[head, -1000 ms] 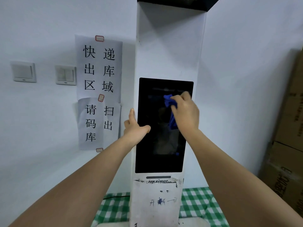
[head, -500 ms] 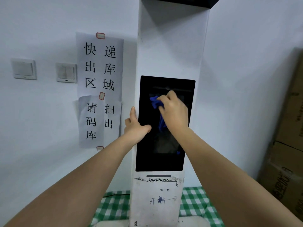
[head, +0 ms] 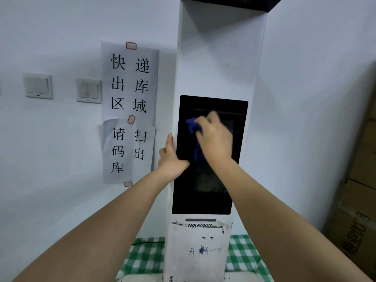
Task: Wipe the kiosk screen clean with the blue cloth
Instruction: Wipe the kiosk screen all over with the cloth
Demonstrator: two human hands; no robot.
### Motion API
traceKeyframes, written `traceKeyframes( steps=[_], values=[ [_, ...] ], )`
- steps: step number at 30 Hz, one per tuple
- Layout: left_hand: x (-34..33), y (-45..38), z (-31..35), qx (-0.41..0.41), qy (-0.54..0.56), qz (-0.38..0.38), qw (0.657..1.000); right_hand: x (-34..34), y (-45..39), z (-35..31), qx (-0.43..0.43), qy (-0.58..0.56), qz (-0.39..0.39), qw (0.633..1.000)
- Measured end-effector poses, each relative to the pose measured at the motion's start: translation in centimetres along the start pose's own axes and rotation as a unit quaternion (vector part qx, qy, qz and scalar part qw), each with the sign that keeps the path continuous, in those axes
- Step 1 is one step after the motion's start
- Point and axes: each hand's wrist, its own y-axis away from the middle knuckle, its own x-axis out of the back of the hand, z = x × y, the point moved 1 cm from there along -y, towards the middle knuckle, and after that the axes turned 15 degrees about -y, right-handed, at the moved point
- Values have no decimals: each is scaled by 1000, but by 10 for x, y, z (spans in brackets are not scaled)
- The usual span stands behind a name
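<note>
A tall white kiosk (head: 219,58) stands against the wall, with a dark upright screen (head: 203,196) in its front. My right hand (head: 213,137) is closed on a bunched blue cloth (head: 193,125) and presses it against the upper middle of the screen. Part of the cloth hangs down behind my palm. My left hand (head: 173,157) grips the kiosk's left edge at screen height, thumb resting on the glass and fingers around the side.
Paper signs (head: 130,110) with black characters are taped to the wall left of the kiosk, beside two light switches (head: 63,88). Stacked cardboard boxes (head: 358,190) stand at the right edge. A green checked cloth (head: 142,259) covers the surface under the kiosk.
My right hand has slid the blue cloth leftward across the upper screen over the last second, from near the right edge toward the middle. My left hand has stayed on the kiosk's edge.
</note>
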Motion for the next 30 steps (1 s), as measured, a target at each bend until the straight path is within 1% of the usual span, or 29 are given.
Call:
traceKeyframes(
  steps=[2, 3, 4, 5, 7, 9, 11, 13, 16, 18, 21, 24, 26, 28, 30],
  values=[
    [1, 2, 1, -1, 5, -8, 1000, 10, -7, 11, -101, -30, 61, 993],
    [1, 3, 1, 0, 6, -9, 1000, 12, -8, 13, -127, -39, 82, 988],
    [1, 3, 1, 1, 7, -9, 1000, 12, -8, 12, -131, -38, 88, 987],
    [1, 3, 1, 2, 10, -8, 1000, 9, -7, 6, -121, -37, 82, 989],
    [0, 2, 1, 2, 8, -1, 1000, -1, -2, -7, -79, -39, 33, 996],
    [1, 2, 1, 1, 2, 2, 1000, -13, 3, -13, 2, -17, -31, 999],
    [2, 3, 2, -3, 0, -5, 1000, -13, 2, -12, 55, 10, -57, 997],
    [3, 4, 2, -6, 0, -13, 1000, -5, -4, -5, 48, 11, -30, 998],
    [5, 6, 1, -9, -2, -16, 1000, 4, -12, 2, -29, -5, 33, 999],
    [5, 5, 0, -11, -4, -17, 1000, 0, -9, -1, -6, -6, 24, 1000],
    [4, 5, -2, -20, -4, -11, 1000, -14, 4, -8, 78, 15, -25, 997],
    [5, 2, -4, -23, -1, -7, 1000, -19, 12, -6, 132, 31, -79, 988],
    [4, 2, -4, -25, -2, -7, 1000, -16, 11, -5, 164, 52, -93, 981],
    [4, 0, -6, -29, -1, 1, 1000, -11, 4, -3, 157, 58, -61, 984],
    [3, -1, -8, -29, 5, 0, 1000, -10, -1, -3, 102, 35, 0, 994]
  ],
)
